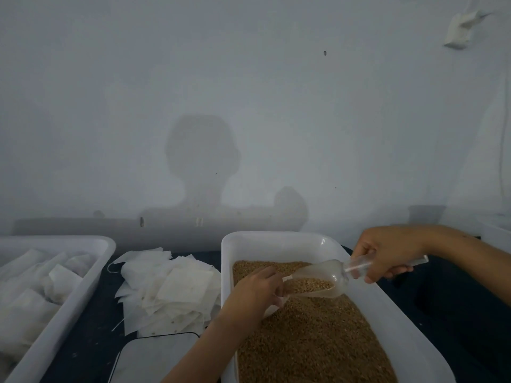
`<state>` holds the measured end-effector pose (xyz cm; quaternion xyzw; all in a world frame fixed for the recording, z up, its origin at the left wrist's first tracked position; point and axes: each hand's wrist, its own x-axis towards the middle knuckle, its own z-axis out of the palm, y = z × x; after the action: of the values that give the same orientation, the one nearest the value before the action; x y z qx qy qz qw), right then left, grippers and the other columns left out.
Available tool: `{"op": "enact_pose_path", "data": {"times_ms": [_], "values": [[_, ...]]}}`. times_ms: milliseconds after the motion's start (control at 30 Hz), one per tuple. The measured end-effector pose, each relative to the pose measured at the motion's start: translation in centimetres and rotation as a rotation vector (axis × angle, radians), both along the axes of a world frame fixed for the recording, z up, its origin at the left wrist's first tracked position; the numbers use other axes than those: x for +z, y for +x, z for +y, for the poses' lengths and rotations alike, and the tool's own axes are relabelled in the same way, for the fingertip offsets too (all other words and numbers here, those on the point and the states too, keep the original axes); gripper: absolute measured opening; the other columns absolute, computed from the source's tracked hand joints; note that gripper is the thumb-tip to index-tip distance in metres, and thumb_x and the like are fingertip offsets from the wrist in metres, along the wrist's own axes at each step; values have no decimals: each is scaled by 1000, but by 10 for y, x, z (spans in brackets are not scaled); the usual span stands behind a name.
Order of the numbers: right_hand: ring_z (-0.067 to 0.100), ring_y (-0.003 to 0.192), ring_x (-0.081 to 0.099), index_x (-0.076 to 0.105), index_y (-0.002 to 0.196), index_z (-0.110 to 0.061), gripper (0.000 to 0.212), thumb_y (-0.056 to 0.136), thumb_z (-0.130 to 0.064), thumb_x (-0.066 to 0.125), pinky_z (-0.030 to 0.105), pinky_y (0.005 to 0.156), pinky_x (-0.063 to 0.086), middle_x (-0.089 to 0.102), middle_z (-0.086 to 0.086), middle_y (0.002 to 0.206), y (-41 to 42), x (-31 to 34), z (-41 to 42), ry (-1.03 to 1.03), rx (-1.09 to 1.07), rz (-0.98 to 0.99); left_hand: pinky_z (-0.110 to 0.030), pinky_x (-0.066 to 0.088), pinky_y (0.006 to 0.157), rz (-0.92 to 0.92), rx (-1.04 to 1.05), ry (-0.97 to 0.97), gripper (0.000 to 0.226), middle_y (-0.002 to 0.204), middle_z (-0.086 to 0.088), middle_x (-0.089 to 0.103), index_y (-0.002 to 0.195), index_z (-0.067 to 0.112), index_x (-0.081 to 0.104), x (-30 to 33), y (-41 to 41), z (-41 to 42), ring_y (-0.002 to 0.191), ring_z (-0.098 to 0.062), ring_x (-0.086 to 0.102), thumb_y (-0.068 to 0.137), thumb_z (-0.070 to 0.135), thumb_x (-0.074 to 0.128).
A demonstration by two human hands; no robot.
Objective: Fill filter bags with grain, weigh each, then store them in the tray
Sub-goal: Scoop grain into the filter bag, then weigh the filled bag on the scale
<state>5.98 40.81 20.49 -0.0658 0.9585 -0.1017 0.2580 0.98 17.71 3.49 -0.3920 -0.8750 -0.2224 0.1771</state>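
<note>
Over the grain tub, the right hand [387,252] grips the handle of a clear plastic scoop [318,280], fingers curled round it, the handle's end poking out past the heel of the hand. Its bowl tilts down toward the left hand [257,288] and carries a small heap of grain. The left hand sits just below and beside the scoop's lip, fingers curled around something white at the scoop's mouth; it looks like a filter bag [272,309], though the hand hides most of it, so I cannot tell for sure.

Under both hands lies the white tub [276,239], filled with brown grain [312,333]. Just to the left of the left hand, a loose pile of empty filter bags [171,291] rests on the dark table [91,327]. Nearer than that pile, beside the left forearm, is a flat white scale [154,357] with a dark edge. Farther left stands the tray [58,322], holding rows of filled white bags [33,283]. Behind everything is a pale wall [249,92] with 1 head-and-shoulders shadow on it.
</note>
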Motion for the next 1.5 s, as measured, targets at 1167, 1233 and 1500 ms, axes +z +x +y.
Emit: {"op": "enact_pose_path", "data": {"times_ms": [1167, 1233, 1500], "values": [[17, 123, 40, 34, 135, -20, 46, 97, -46, 34, 34, 100, 36, 41, -3, 133, 13, -136, -46, -87, -329, 518, -9, 35, 60, -507, -8, 768, 16, 88, -4, 51, 82, 15, 42, 26, 11, -18, 76, -9, 43, 97, 8, 43], [9, 116, 50, 49, 125, -27, 37, 93, -46, 46, 24, 92, 41, 52, -14, 123, 13, -117, -65, -610, -312, 475, -10, 37, 63, -492, -61, 807, 17, 87, 1, 53, 81, 15, 43, 37, 14, -22, 77, -10, 46, 96, 6, 45], [19, 91, 67, 70, 99, -18, 14, 86, -21, 63, 41, 81, 57, 72, 4, 99, 23, -105, -153, -1290, -420, 456, -19, 45, 62, -393, -163, 1003, 14, 81, 15, 64, 85, 15, 60, 62, 43, -73, 70, -10, 58, 87, 2, 60]]}}
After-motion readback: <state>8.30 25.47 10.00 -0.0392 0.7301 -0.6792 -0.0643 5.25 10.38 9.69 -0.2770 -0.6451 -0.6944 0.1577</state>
